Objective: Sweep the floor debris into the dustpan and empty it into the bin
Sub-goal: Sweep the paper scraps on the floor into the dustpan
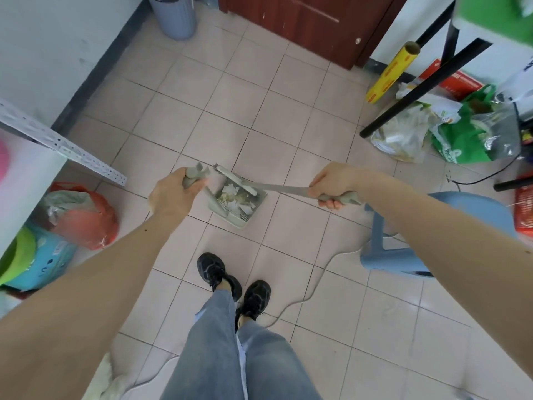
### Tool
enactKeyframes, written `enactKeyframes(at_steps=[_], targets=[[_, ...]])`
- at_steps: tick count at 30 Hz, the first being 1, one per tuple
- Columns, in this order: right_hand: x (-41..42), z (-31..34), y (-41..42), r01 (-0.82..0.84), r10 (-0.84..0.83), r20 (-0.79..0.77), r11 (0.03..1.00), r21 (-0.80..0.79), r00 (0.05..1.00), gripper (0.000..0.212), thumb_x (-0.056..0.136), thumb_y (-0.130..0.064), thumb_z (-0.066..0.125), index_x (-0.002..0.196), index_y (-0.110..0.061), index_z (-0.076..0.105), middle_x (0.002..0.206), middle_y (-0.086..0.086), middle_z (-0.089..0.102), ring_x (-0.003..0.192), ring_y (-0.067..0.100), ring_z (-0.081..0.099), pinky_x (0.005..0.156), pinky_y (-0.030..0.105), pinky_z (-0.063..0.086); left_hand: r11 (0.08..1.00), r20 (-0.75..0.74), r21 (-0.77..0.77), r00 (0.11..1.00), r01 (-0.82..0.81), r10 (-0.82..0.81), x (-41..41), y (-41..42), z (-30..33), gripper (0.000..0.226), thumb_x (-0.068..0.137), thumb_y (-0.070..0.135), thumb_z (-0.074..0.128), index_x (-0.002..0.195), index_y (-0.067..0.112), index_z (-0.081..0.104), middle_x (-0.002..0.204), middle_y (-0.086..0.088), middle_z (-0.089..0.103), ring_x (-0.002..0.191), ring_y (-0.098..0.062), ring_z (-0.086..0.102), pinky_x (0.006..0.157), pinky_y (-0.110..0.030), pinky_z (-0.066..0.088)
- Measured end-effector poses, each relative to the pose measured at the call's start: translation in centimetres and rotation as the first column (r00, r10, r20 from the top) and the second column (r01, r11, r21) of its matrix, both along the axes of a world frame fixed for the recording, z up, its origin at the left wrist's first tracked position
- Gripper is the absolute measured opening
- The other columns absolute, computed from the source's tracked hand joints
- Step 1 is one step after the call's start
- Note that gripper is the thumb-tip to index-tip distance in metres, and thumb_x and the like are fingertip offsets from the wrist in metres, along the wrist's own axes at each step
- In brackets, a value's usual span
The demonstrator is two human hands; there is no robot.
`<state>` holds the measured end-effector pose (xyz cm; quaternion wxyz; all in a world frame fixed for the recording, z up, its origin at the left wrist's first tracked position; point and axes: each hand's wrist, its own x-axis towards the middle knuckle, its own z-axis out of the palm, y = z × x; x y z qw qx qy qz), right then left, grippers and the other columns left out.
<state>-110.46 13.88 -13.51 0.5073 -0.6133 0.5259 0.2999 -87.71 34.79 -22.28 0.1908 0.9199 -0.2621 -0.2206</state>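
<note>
Nearest are the person's jeans and black shoes on the tiled floor, with a white cable snaking past the right foot toward a blue stool at the near right.

Just beyond the feet, the left hand is clenched round the dustpan's upright handle, and the right hand is wrapped round the broom handle, whose head lies across the far edge of the pan. The dustpan sits low at the centre of the floor, whether resting on the tiles or just lifted I cannot tell, and it holds the debris: crumpled paper and pale scraps.

That load looks light and loose, so it would likely flutter or spill if the pan tips forward; the plastic pan seems stiff and light. The handle top, where the left hand already holds, looks the right grip, with the pan kept level or tilted back.

On the left sit a red bag and a blue and green bundle beneath a white shelf. On the right are green bags, a yellow roll and black table legs.

Farthest, the grey bin stands in the left corner by the brown door. The tiles between pan and bin look open; the cable and stool lie off that path.
</note>
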Motion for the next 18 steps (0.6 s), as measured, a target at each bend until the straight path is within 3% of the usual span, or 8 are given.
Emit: enactKeyframes(at_steps=[4, 7, 11, 14, 16, 18], targets=[[0.8, 0.8, -0.4, -0.014, 0.016, 0.031, 0.999, -0.052, 0.999, 0.038, 0.094, -0.001, 0.054, 0.129, 0.014, 0.052, 0.072, 0.017, 0.055, 0.039, 0.014, 0.044, 0.030, 0.017, 0.036, 0.999, 0.046, -0.005, 0.998, -0.053, 0.053, 0.7, 1.7, 1.3, 0.041, 0.087, 0.060, 0.056, 0.110, 0.027, 0.061, 0.097, -0.002, 0.065, 0.092, -0.028, 0.060, 0.071, -0.035, 0.045], [1.9, 0.3, -0.1, -0.010, 0.014, 0.050, 0.996, -0.085, 0.999, 0.037, 0.095, -0.001, 0.053, 0.129, 0.013, 0.052, 0.072, 0.019, 0.054, 0.043, 0.016, 0.044, 0.030, 0.017, 0.036, 0.995, 0.037, 0.004, 0.995, -0.097, 0.097, 1.2, 3.5, 1.7, 0.039, 0.087, 0.062, 0.055, 0.106, 0.028, 0.060, 0.092, 0.002, 0.061, 0.085, -0.024, 0.055, 0.068, -0.033, 0.041], [3.5, -1.6, 1.0, -0.012, 0.023, 0.061, 0.984, -0.180, 0.998, 0.016, 0.094, 0.000, 0.053, 0.107, 0.006, 0.060, 0.067, 0.017, 0.052, 0.026, 0.014, 0.045, 0.029, 0.016, 0.035, 0.993, 0.037, 0.016, 0.993, -0.115, 0.114, 1.8, 6.9, 2.0, 0.034, 0.084, 0.066, 0.055, 0.089, 0.032, 0.051, 0.083, 0.003, 0.059, 0.082, -0.025, 0.057, 0.068, -0.034, 0.044], [4.2, -3.3, 1.8, -0.033, 0.043, 0.029, 0.962, -0.270, 0.999, 0.013, 0.092, 0.000, 0.053, 0.097, 0.009, 0.062, 0.056, 0.015, 0.056, 0.029, 0.018, 0.049, 0.036, 0.019, 0.040, 0.990, 0.043, 0.052, 0.991, -0.129, 0.127, 2.6, 9.8, 2.1, 0.040, 0.083, 0.068, 0.056, 0.092, 0.028, 0.058, 0.080, 0.001, 0.059, 0.081, -0.027, 0.058, 0.070, -0.036, 0.047], [4.5, -3.9, 2.6, -0.042, 0.046, 0.007, 0.952, -0.302, 0.999, 0.010, 0.092, 0.002, 0.053, 0.084, 0.006, 0.058, 0.050, 0.014, 0.056, 0.020, 0.016, 0.046, 0.032, 0.015, 0.036, 0.988, 0.049, 0.066, 0.990, -0.138, 0.135, 2.9, 11.5, 2.3, 0.039, 0.083, 0.065, 0.057, 0.091, 0.027, 0.058, 0.078, 0.000, 0.058, 0.080, -0.027, 0.056, 0.068, -0.035, 0.043], [4.7, -4.7, 3.2, -0.046, 0.045, -0.010, 0.941, -0.336, 0.999, 0.019, 0.093, 0.004, 0.052, 0.075, 0.000, 0.050, 0.066, 0.016, 0.052, 0.012, 0.011, 0.039, 0.025, 0.011, 0.031, 0.987, 0.046, 0.071, 0.989, -0.145, 0.142, 3.2, 13.3, 2.6, 0.037, 0.084, 0.063, 0.058, 0.085, 0.025, 0.057, 0.076, 0.000, 0.056, 0.080, -0.026, 0.054, 0.068, -0.034, 0.040]])
